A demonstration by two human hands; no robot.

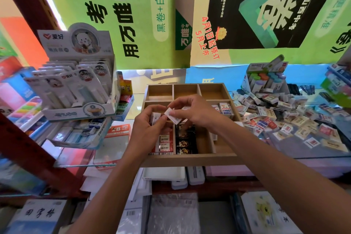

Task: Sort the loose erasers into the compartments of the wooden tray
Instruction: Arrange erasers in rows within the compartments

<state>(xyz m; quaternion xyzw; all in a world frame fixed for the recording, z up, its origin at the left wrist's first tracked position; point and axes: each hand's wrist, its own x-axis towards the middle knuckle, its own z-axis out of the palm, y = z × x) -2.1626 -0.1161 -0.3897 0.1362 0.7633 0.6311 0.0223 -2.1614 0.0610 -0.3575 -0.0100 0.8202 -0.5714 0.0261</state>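
While both pinch it, white eraser (171,115) between left hand (147,129) and right hand (195,111), above wooden tray (190,159).

One head-worn wide-angle view — looking forward and down, close over the wooden tray (190,159) at centre, posters (121,15) at 12 o'clock.

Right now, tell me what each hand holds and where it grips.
Both hands pinch one small white eraser above the wooden tray: left hand at its near edge, right hand at its right side.
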